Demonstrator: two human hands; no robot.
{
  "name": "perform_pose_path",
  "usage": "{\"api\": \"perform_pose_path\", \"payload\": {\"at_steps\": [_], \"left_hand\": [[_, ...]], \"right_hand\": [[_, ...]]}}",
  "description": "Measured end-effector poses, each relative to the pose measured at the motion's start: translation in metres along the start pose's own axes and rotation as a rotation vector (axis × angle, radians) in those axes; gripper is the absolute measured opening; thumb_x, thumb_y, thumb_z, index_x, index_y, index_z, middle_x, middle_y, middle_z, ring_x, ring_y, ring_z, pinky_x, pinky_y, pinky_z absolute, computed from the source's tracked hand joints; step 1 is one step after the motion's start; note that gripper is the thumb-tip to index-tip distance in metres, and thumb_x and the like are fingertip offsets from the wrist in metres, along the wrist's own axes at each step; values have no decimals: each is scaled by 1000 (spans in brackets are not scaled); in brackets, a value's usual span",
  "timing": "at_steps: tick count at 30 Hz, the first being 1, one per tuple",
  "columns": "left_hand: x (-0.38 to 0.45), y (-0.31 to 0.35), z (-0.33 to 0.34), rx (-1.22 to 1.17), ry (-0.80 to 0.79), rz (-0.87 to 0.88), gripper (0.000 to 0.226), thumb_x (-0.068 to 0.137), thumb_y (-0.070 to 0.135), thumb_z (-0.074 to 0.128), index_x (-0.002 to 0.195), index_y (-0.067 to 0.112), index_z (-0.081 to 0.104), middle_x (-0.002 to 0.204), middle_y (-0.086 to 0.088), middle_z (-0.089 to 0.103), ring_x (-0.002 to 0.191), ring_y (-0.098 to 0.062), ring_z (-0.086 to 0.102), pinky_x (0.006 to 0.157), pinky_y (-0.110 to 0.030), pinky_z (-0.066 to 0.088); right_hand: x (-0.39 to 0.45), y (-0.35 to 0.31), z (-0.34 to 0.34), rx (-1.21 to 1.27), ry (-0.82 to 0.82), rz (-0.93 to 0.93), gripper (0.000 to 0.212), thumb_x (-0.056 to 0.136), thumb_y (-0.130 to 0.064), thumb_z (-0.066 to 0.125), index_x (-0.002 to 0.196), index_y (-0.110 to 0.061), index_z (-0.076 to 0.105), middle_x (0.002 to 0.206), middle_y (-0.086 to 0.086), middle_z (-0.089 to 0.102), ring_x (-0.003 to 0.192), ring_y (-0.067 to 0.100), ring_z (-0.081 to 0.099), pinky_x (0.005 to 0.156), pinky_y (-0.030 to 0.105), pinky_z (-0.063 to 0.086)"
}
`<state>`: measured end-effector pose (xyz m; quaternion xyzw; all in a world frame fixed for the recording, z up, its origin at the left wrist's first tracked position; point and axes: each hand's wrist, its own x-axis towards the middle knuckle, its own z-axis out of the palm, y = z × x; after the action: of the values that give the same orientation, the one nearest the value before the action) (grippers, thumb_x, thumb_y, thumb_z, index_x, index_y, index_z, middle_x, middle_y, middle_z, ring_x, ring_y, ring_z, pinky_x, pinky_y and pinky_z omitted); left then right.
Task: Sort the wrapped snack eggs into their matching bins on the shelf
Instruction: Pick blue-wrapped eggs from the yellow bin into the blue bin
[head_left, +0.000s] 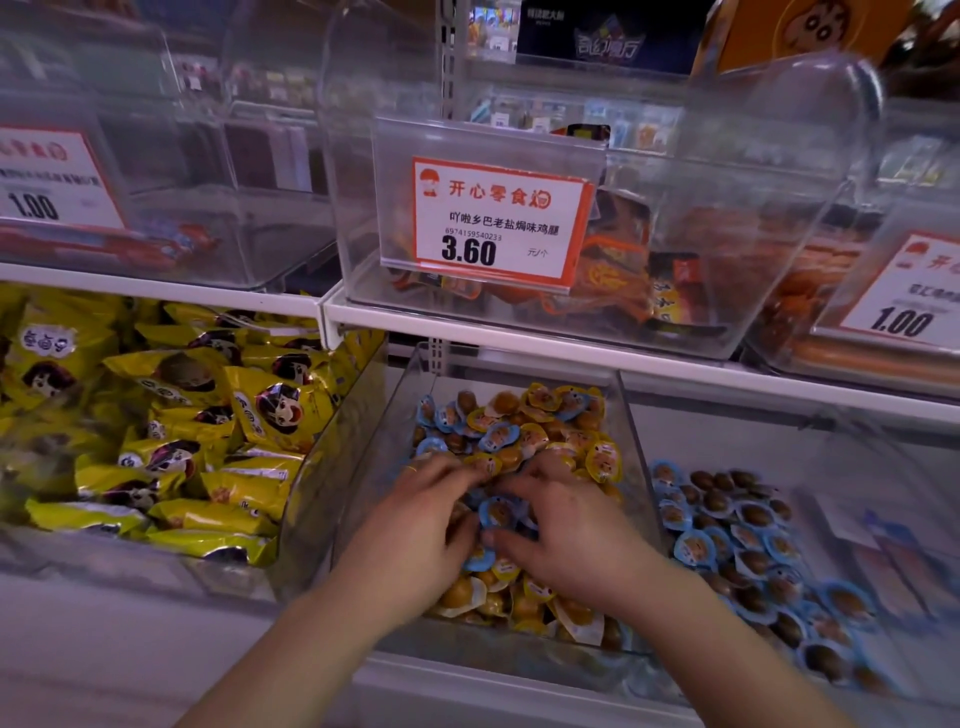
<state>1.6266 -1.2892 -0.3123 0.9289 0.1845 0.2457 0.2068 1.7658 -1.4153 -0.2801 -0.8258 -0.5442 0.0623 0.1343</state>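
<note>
Nearest, both forearms reaching up from 6 o'clock into the clear middle bin (636, 441). Left hand (415, 525) curled down into the pile, seemingly gathering wrapped eggs, though what its fingers hold cannot be told. Right hand (566, 535) likewise curled, thumb and fingers closing around a blue-wrapped egg (498, 512) between the two hands, probably a stray being picked out. Beneath and beyond, toward 12 o'clock, mostly yellow-wrapped eggs (535, 431) with a few blue ones mixed in, hence the digging. At 3 o'clock, the neighbouring bin of blue-wrapped eggs (727, 540), likely the stray's proper home. At 9 o'clock, yellow snack bags (171, 431). Farther up, a price tag (501, 221) on the upper shelf bin.
</note>
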Motion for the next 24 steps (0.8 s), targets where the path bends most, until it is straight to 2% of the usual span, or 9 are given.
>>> {"api": "perform_pose_path", "payload": {"at_steps": [3,7,10,13,16,19,22,24], "left_hand": [[6,2,4,79,-50,23,44,90,30,59,134,34,55,131,14,54,119,-14,50,96,-31,46],[10,1,5,79,-12,-44,35,89,43,62,124,36,61,116,14,62,110,-13,56,88,-30,48],[11,2,4,9,55,-94,24,86,43,68,109,36,66,104,18,63,100,-6,60,80,-25,49],[10,3,2,-131,139,-152,22,84,33,72,105,36,68,104,19,62,96,-1,61,79,-25,53],[13,6,-3,-321,254,-241,22,86,34,73,107,40,68,106,22,64,100,6,60,82,-14,49],[18,16,-12,-622,350,-364,24,87,32,73,108,41,70,104,25,70,101,11,62,85,-13,50],[21,38,-13,-793,425,-352,22,93,25,67,106,43,69,104,27,71,99,9,65,81,-9,50],[22,51,-5,-933,495,-440,22,96,22,62,103,40,71,106,18,73,102,-1,67,88,-22,54]], "right_hand": [[-2,0,2,120,104,27,40,81,-51,70,113,-32,55,112,-11,48,95,16,61,79,33,52],[-4,1,3,210,296,63,14,90,-30,68,93,-28,54,93,-8,63,81,13,63,68,29,51],[-3,0,-1,363,369,142,14,91,-29,70,84,-29,58,81,-12,65,66,5,62,53,18,47],[1,-2,-11,732,413,285,16,88,-26,76,81,-24,62,73,-7,66,50,5,62,40,16,44],[1,-3,-19,1188,361,416,15,88,-17,75,79,-13,64,70,3,67,53,11,63,50,22,49],[-1,-9,-16,1642,165,530,16,93,-4,66,78,-8,62,65,6,64,53,16,66,39,22,41],[-2,-19,-11,1736,92,552,9,91,-4,66,83,-7,66,71,6,69,63,18,67,39,21,42],[-1,-27,-5,1723,137,548,5,90,-6,68,85,-7,67,73,8,70,66,18,68,48,25,50]]}}
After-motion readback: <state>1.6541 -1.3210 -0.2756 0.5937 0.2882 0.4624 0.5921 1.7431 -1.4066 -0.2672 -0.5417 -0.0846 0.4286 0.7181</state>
